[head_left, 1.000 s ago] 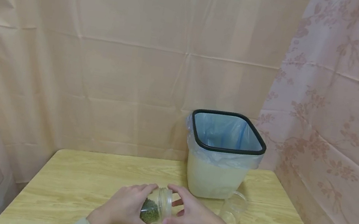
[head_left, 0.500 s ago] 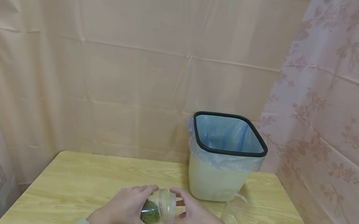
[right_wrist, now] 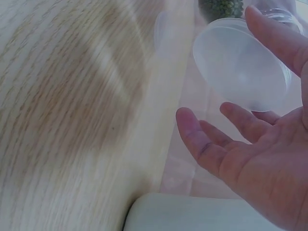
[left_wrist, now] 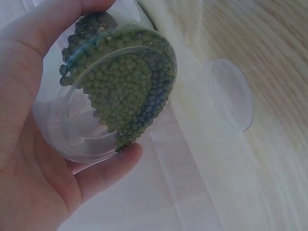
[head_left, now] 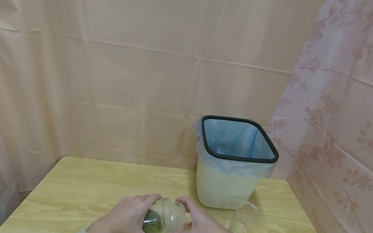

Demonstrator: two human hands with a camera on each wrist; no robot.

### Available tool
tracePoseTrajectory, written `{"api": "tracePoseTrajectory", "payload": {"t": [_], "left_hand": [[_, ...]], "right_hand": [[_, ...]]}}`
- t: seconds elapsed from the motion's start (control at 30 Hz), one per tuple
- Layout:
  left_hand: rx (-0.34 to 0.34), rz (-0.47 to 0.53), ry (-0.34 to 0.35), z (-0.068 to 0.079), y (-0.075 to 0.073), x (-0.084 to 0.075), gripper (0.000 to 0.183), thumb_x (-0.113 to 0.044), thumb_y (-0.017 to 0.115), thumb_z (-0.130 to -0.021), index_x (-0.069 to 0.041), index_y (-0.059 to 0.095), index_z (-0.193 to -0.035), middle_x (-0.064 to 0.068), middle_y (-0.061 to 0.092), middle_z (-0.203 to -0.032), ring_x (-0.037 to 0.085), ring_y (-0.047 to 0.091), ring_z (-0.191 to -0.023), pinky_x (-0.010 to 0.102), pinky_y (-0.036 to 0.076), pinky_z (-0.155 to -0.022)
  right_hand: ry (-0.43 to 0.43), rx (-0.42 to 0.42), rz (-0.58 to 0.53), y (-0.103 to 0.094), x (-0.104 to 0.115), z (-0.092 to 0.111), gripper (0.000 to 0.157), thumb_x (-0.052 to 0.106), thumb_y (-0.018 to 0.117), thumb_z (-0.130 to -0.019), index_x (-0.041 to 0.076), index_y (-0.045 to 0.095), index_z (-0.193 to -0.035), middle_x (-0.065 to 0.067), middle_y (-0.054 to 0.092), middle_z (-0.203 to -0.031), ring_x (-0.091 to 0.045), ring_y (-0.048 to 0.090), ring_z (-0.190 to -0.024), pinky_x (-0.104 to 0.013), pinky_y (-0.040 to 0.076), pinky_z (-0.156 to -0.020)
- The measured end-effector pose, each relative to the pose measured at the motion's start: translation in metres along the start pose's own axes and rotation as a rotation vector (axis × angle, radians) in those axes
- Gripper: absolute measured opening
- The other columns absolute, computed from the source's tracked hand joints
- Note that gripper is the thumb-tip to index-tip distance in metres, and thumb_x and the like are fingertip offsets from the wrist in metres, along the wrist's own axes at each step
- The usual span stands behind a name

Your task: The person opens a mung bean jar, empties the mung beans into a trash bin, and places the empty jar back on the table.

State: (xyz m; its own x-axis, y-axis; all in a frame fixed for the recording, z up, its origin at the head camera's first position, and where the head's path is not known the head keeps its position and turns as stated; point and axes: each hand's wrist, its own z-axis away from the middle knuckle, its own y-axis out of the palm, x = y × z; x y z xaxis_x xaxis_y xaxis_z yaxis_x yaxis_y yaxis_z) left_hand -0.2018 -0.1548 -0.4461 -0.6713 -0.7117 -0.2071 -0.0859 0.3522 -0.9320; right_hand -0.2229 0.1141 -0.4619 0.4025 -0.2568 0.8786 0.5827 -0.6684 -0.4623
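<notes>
My left hand [head_left: 128, 215] grips a clear jar [head_left: 153, 220] of green beans, held tipped on its side above the table. The beans [left_wrist: 125, 89] are heaped against one side, seen through the base in the left wrist view. A clear screw lid [head_left: 176, 218] is at the mouth, facing right. My right hand [head_left: 202, 225] reaches round this lid from the right, with the thumb [right_wrist: 269, 31] at one side of the rim and fingertips at the other. Its outer fingers stand off the lid in the right wrist view.
A bin [head_left: 224, 185] with a black rim and blue liner stands at the back right of the wooden table [head_left: 97, 175]. Clear plastic containers [head_left: 242, 222] are right of my hands, by my right forearm. A clear disc [left_wrist: 231, 94] lies on the tabletop in the left wrist view.
The lid end shows wider and turned more toward the head camera, and extends further right. My left hand has shifted slightly left with the jar. The head view has shifted a little.
</notes>
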Motion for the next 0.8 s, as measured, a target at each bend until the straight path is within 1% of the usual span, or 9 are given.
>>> {"api": "tracePoseTrajectory", "payload": {"t": [0.07,0.13,0.27,0.33,0.43,0.53,0.67,0.8], "left_hand": [[-0.001,0.008,-0.002,0.002,0.002,0.001,0.097,-0.047,0.092,-0.059,-0.004,0.053,-0.136,0.006,0.070,-0.113,0.015,0.067,-0.089,0.030,0.055,-0.073],[0.002,0.019,-0.009,0.004,0.004,0.001,0.097,-0.047,0.092,-0.059,-0.005,0.052,-0.137,0.005,0.070,-0.114,0.014,0.067,-0.090,0.029,0.055,-0.072],[0.011,0.046,-0.019,0.007,0.008,0.003,0.096,-0.045,0.092,-0.060,-0.006,0.052,-0.137,0.005,0.070,-0.114,0.014,0.067,-0.090,0.029,0.055,-0.071],[0.018,0.047,-0.027,0.009,0.008,0.003,0.096,-0.046,0.091,-0.060,-0.006,0.052,-0.137,0.004,0.070,-0.114,0.013,0.067,-0.090,0.029,0.055,-0.072],[0.033,0.048,-0.042,0.010,0.009,0.003,0.096,-0.047,0.091,-0.060,-0.007,0.052,-0.138,0.004,0.070,-0.114,0.012,0.066,-0.090,0.030,0.056,-0.073],[0.040,0.042,-0.053,0.010,0.009,0.003,0.097,-0.048,0.091,-0.060,-0.007,0.051,-0.138,0.005,0.070,-0.115,0.013,0.067,-0.091,0.032,0.056,-0.074],[0.042,0.039,-0.062,0.010,0.008,0.002,0.098,-0.049,0.091,-0.060,-0.007,0.051,-0.139,0.006,0.070,-0.117,0.015,0.067,-0.094,0.035,0.057,-0.077],[0.049,0.039,-0.067,0.010,0.008,0.002,0.099,-0.049,0.091,-0.060,-0.007,0.051,-0.139,0.007,0.069,-0.119,0.016,0.067,-0.096,0.037,0.057,-0.078]], "right_hand": [[-0.009,-0.001,0.014,0.001,-0.003,0.000,0.088,0.018,0.088,-0.080,0.003,0.034,-0.148,-0.017,0.047,-0.147,-0.043,0.043,-0.135,-0.037,0.057,-0.083],[-0.026,-0.002,0.042,0.002,-0.007,0.000,0.089,0.020,0.089,-0.079,0.001,0.034,-0.146,-0.018,0.047,-0.146,-0.043,0.043,-0.135,-0.038,0.055,-0.088],[-0.053,-0.017,0.153,0.004,-0.015,-0.002,0.090,0.024,0.090,-0.078,-0.003,0.036,-0.144,-0.019,0.049,-0.144,-0.041,0.046,-0.135,-0.046,0.045,-0.104],[-0.052,-0.025,0.214,0.005,-0.019,-0.002,0.091,0.027,0.090,-0.077,-0.004,0.037,-0.144,-0.019,0.050,-0.143,-0.039,0.047,-0.134,-0.051,0.040,-0.109],[-0.032,-0.027,0.268,0.006,-0.024,-0.002,0.091,0.029,0.090,-0.076,-0.003,0.038,-0.143,-0.018,0.051,-0.142,-0.038,0.048,-0.133,-0.053,0.040,-0.109],[0.000,-0.023,0.290,0.007,-0.027,-0.001,0.092,0.030,0.090,-0.075,-0.003,0.039,-0.144,-0.018,0.051,-0.141,-0.037,0.050,-0.131,-0.053,0.042,-0.108],[0.043,0.003,0.291,0.008,-0.027,0.000,0.091,0.030,0.090,-0.076,-0.001,0.039,-0.145,-0.018,0.053,-0.141,-0.036,0.052,-0.128,-0.051,0.045,-0.105],[0.073,0.035,0.272,0.010,-0.027,0.001,0.090,0.030,0.089,-0.078,0.001,0.039,-0.146,-0.015,0.054,-0.141,-0.034,0.051,-0.129,-0.050,0.045,-0.105]]}}
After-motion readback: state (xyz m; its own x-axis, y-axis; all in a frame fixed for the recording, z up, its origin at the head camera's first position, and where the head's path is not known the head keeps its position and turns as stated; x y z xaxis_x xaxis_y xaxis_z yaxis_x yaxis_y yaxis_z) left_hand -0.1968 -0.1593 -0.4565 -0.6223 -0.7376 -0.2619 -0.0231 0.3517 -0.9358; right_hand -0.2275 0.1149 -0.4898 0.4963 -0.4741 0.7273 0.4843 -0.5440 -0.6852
